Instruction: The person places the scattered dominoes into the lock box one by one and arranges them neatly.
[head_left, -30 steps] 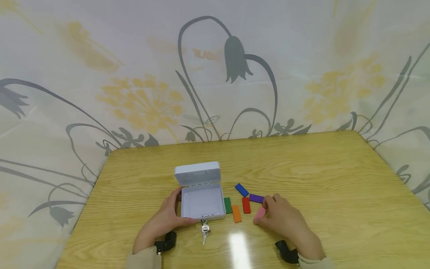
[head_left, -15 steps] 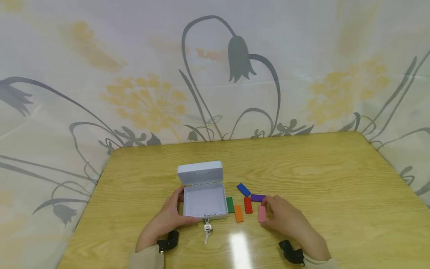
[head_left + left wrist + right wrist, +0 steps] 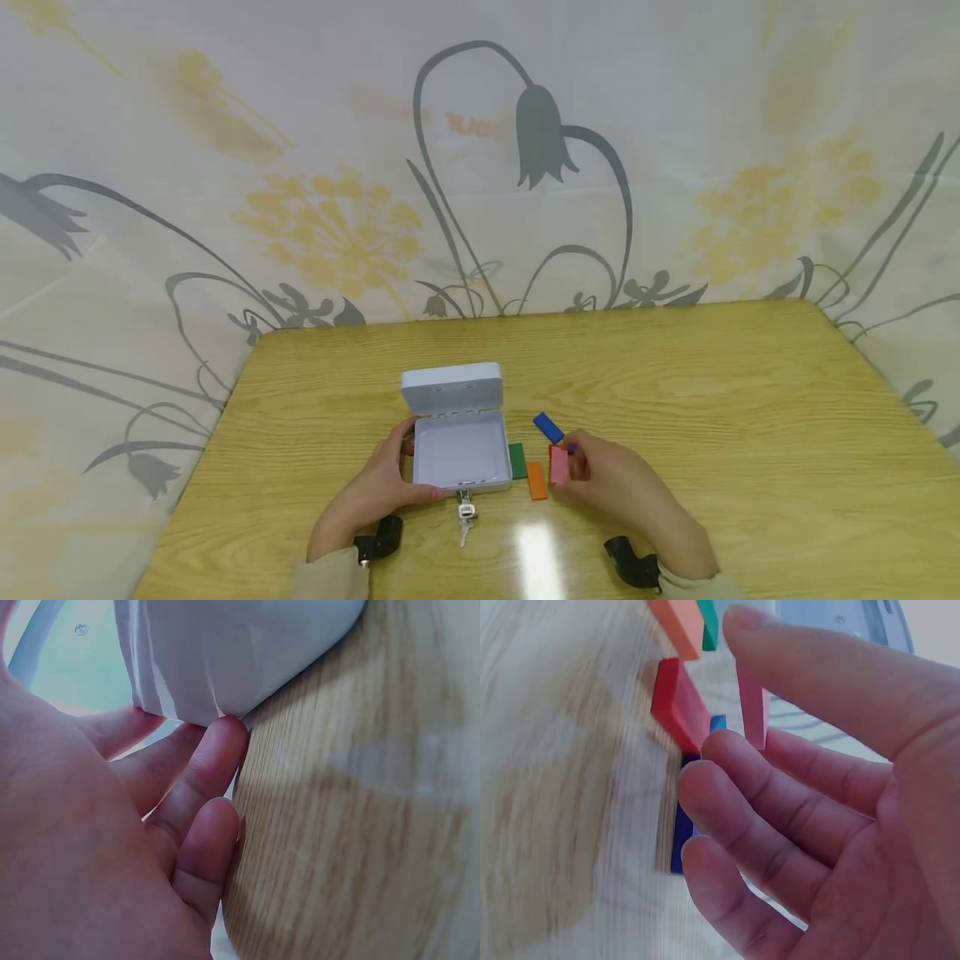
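Observation:
A small white cash box (image 3: 461, 454) stands on the table with its lid (image 3: 452, 387) raised and nothing inside. My left hand (image 3: 375, 483) holds its left side, thumb along the front edge, fingers against the side wall. My right hand (image 3: 618, 483) pinches a pink block (image 3: 559, 465) between thumb and index finger, above the table. In the right wrist view, the other fingers curl loosely near a red block (image 3: 679, 705) and a dark purple block (image 3: 684, 825). The head view shows the red block mostly hidden behind the pink one.
Beside the box's right wall lie a green block (image 3: 518, 461) and an orange block (image 3: 537, 481). A blue block (image 3: 548, 427) lies farther back. Keys (image 3: 466, 521) hang from the lock at the front of the box. A patterned cloth (image 3: 480, 167) rises behind the table.
My right hand has lifted the pink block off the table and moved it left, over the red one. My left hand stays on the box.

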### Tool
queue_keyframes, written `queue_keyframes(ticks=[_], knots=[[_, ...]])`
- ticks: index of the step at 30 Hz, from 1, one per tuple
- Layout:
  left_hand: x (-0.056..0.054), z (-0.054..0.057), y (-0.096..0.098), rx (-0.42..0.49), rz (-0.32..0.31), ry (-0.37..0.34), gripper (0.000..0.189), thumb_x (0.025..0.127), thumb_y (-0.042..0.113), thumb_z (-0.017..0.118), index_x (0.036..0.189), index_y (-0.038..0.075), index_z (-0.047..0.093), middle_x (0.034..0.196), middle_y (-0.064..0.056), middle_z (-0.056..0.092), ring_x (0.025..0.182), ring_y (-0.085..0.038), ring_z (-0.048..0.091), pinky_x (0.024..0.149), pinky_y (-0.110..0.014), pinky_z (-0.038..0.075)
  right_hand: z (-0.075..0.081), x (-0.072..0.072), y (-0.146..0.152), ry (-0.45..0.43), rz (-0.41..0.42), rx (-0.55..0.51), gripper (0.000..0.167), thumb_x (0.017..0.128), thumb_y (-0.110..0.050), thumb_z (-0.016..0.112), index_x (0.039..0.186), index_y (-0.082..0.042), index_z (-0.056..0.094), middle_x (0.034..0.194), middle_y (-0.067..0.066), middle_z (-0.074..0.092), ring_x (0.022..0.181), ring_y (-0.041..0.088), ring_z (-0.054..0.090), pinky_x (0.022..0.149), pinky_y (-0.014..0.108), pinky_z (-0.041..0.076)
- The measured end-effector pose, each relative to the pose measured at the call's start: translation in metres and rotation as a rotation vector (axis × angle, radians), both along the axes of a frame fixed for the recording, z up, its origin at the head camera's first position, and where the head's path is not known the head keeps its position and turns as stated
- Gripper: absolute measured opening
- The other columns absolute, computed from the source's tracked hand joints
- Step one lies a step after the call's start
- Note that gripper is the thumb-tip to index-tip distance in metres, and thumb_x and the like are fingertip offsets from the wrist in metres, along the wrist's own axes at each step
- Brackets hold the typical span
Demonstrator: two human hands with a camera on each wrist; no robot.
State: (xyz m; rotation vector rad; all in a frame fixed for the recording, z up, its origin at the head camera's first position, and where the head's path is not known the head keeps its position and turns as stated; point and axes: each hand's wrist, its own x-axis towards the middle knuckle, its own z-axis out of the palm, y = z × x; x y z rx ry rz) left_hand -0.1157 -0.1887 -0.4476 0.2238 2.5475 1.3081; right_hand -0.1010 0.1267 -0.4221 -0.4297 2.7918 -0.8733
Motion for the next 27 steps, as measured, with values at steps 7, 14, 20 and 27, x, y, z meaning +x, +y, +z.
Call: queue_keyframes(ticks=[7, 14, 20, 27], knots=[[-0.002, 0.001, 0.000, 0.018, 0.002, -0.022, 0.107, 0.057, 0.037, 0.083, 0.140, 0.010, 0.021, 0.107, -0.006, 0.047, 0.094, -0.018, 0.044, 0.083, -0.038, 0.035, 0.001, -0.009, -0.010, -0.017, -0.004, -0.003, 0.032, 0.073, -0.031, 0.071, 0.098, -0.017, 0.057, 0.064, -0.009, 0.047, 0.055, 0.008, 0.042, 0.052, 0.025, 0.035], [-0.003, 0.001, 0.000, 0.092, -0.042, -0.095, 0.106, 0.062, 0.030, 0.082, 0.141, 0.011, 0.013, 0.092, -0.011, 0.050, 0.081, -0.020, 0.047, 0.069, -0.031, 0.038, 0.004, -0.016, -0.020, 0.031, 0.039, -0.010, 0.033, 0.076, -0.030, 0.070, 0.102, -0.015, 0.055, 0.065, -0.013, 0.047, 0.055, 0.005, 0.042, 0.052, 0.023, 0.036], [-0.001, 0.002, -0.001, 0.173, -0.068, -0.162, 0.107, 0.066, 0.026, 0.080, 0.141, 0.011, 0.004, 0.087, -0.013, 0.056, 0.077, -0.020, 0.054, 0.066, -0.031, 0.044, 0.008, -0.020, -0.030, 0.057, 0.078, -0.025, 0.035, 0.075, -0.029, 0.070, 0.103, -0.014, 0.057, 0.066, -0.014, 0.048, 0.055, 0.004, 0.043, 0.053, 0.023, 0.037], [0.001, 0.005, 0.000, 0.133, -0.056, -0.157, 0.108, 0.065, 0.028, 0.080, 0.141, 0.011, 0.005, 0.081, -0.011, 0.055, 0.070, -0.018, 0.053, 0.061, -0.029, 0.043, 0.012, -0.022, -0.043, 0.050, 0.119, -0.021, 0.037, 0.076, -0.029, 0.070, 0.106, -0.012, 0.057, 0.065, -0.014, 0.049, 0.054, 0.004, 0.044, 0.054, 0.023, 0.038]])
